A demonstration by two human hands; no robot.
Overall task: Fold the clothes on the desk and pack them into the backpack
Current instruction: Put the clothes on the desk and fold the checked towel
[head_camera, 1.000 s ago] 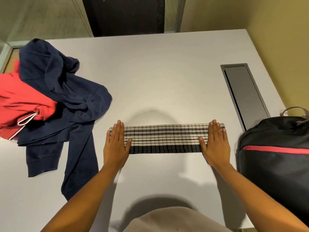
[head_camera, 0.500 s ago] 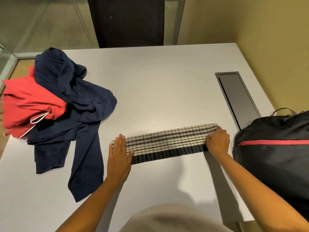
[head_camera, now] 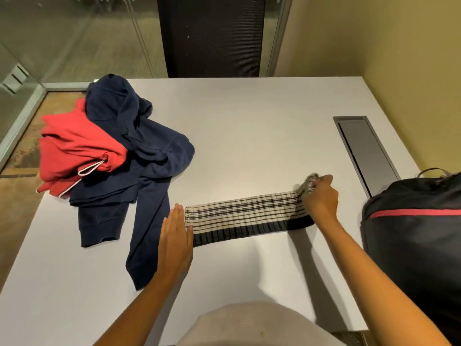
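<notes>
Pale grey desk (head_camera: 249, 126) pretty much fills the view, with a glass wall off to the left and a dark chair back (head_camera: 212, 36) behind the far edge. Going left to right: a red top (head_camera: 74, 143) is crumpled at the far left corner with a navy hoodie (head_camera: 149, 151) heaped partly over it, sleeves trailing toward us, neither one folded yet. Next comes our left hand (head_camera: 175, 236), flat on the desk, fingers straight and together, right at the left end of the checked strip (head_camera: 239, 213). That strip is the piece we're working on. It's already folded down to a long narrow band, and its long axis runs left to right straight across in front of us, one hand at each end. Our right hand (head_camera: 321, 198) has its fingers curled around the right end, pinching it bunched up and lifted off the desk. So we'd guess the next fold brings that raised end over toward the left hand, which looks set to anchor the other end. Past that there's a metal cable hatch (head_camera: 366, 151) set into the desk, and the black backpack (head_camera: 414, 233) with the red stripe sits at the right edge, nearest our right hand. Can't tell from here if it's unzipped.
</notes>
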